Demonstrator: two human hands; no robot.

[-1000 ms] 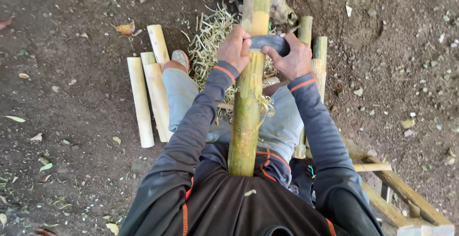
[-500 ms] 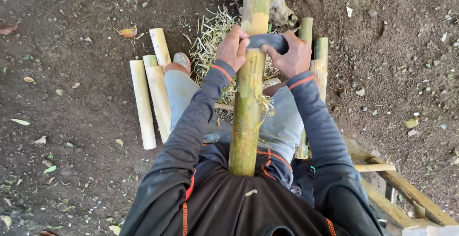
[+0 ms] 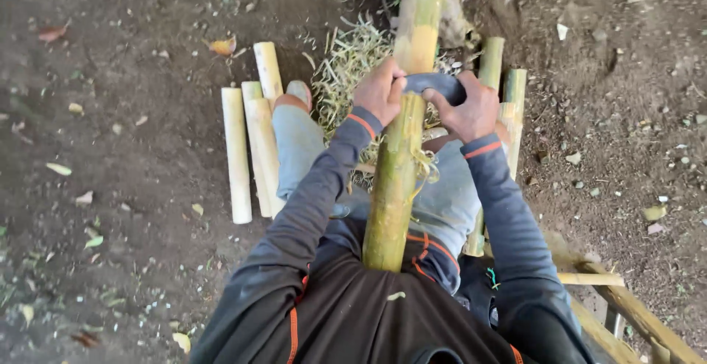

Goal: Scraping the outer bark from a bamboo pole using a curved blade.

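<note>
Both hands (image 3: 427, 99) drew the blade (image 3: 436, 84) slightly nearer, above bare dirt (image 3: 125, 187).

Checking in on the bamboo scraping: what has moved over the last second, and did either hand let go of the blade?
Hardly anything moved. The left hand and right hand keep gripping the curved blade across the bamboo pole, at most nudged slightly along it. Neither let go. The cut bamboo pieces on the dirt and the pile of shavings lie as before.
</note>
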